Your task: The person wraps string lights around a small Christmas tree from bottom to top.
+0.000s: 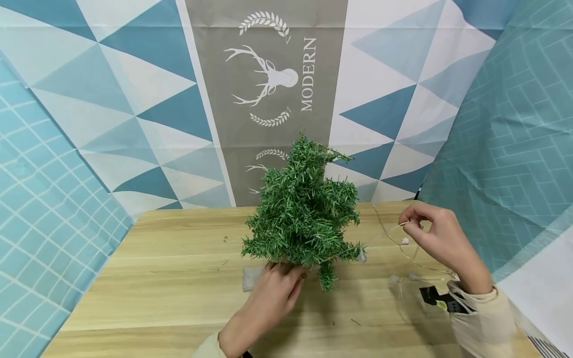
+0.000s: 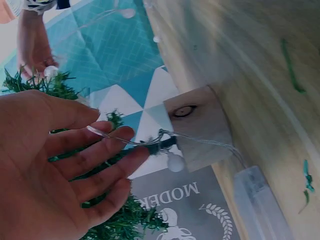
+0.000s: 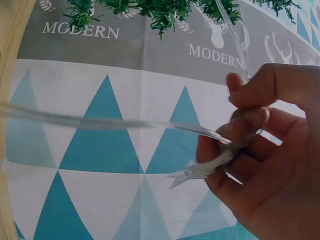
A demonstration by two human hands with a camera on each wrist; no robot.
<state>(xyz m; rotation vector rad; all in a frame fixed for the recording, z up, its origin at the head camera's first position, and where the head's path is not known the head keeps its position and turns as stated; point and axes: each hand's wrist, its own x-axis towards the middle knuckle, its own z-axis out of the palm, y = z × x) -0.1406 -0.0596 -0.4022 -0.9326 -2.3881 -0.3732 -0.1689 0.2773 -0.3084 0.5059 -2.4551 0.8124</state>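
A small artificial pine tree [image 1: 304, 209] stands upright on the table. My left hand [image 1: 275, 291] is low at its front, under the branches. In the left wrist view, that hand's thumb and index finger pinch a thin clear wire of the string lights [image 2: 200, 141]. The wire runs past the stem and the wooden base [image 2: 200, 125] to a translucent box [image 2: 260, 205]. To the right of the tree, my right hand [image 1: 440, 236] is raised and pinches another stretch of the string lights [image 3: 190, 127]. A clear, pointed piece [image 3: 197, 172] hangs at its fingers.
More wire with small white bulbs [image 1: 405, 241] droops between tree and right hand. A black strap [image 1: 440, 300] is at the right wrist. Green needle scraps [image 1: 355, 322] lie on the wooden table [image 1: 156, 288]. Patterned cloth [image 1: 264, 79] hangs behind and at both sides.
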